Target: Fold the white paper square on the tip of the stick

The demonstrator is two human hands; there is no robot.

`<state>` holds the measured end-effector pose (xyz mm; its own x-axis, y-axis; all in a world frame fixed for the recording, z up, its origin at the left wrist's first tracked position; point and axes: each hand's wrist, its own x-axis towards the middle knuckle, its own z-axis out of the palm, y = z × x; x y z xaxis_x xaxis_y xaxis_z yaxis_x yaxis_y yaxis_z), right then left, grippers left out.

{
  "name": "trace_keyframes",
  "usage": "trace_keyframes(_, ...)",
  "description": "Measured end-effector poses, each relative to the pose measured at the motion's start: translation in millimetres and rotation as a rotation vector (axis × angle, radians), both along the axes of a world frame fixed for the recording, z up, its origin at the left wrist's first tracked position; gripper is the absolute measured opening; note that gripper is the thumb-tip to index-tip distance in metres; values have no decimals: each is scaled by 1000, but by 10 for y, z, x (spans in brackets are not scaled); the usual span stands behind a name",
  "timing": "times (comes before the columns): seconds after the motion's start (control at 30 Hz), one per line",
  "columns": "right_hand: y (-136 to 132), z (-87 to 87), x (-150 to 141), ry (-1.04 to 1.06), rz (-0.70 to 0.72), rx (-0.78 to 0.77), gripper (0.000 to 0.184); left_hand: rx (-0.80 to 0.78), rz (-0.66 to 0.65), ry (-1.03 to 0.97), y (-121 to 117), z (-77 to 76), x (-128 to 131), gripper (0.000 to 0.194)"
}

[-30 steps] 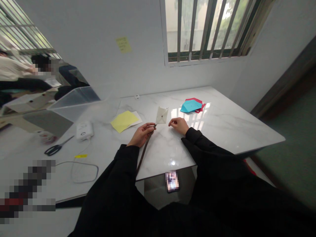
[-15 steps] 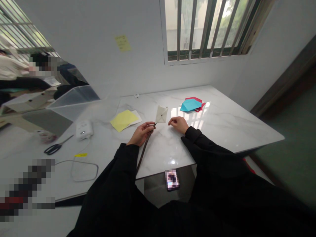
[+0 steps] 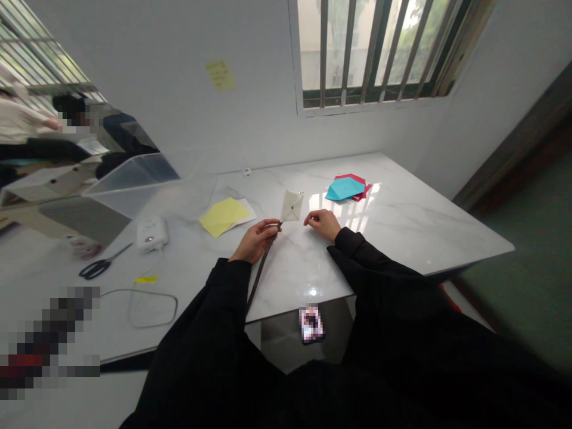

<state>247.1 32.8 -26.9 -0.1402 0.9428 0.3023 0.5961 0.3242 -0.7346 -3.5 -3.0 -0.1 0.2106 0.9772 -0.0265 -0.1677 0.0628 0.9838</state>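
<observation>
Between the thumb and fingers of my left hand [image 3: 255, 241] is a dark brown ribbon [image 3: 261, 271], its tip poking out past the fingertips. The rest of the strip runs down beside my sleeve to the table's front edge. Just beyond that hand lies a small cream envelope [image 3: 292, 202] with a dark dot where its flaps meet. To the right of the envelope and apart from it, my right hand [image 3: 326, 224] is closed with the fingers curled in. What it pinches, if anything, is too small to make out.
Yellow paper [image 3: 224, 217] overlaps a white sheet at the left. Blue [image 3: 346, 189] and red folded papers lie at the back right. Black scissors [image 3: 96, 269], a white device [image 3: 152, 233] with a cable and a clear bin [image 3: 134, 179] are further left. A phone [image 3: 311, 325] shows below the table edge.
</observation>
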Motion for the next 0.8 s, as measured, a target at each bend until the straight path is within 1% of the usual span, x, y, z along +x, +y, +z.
trace_keyframes(0.8, 9, 1, -5, -20, -4, 1, 24, 13, 7, 12, -13, 10, 7, 50)
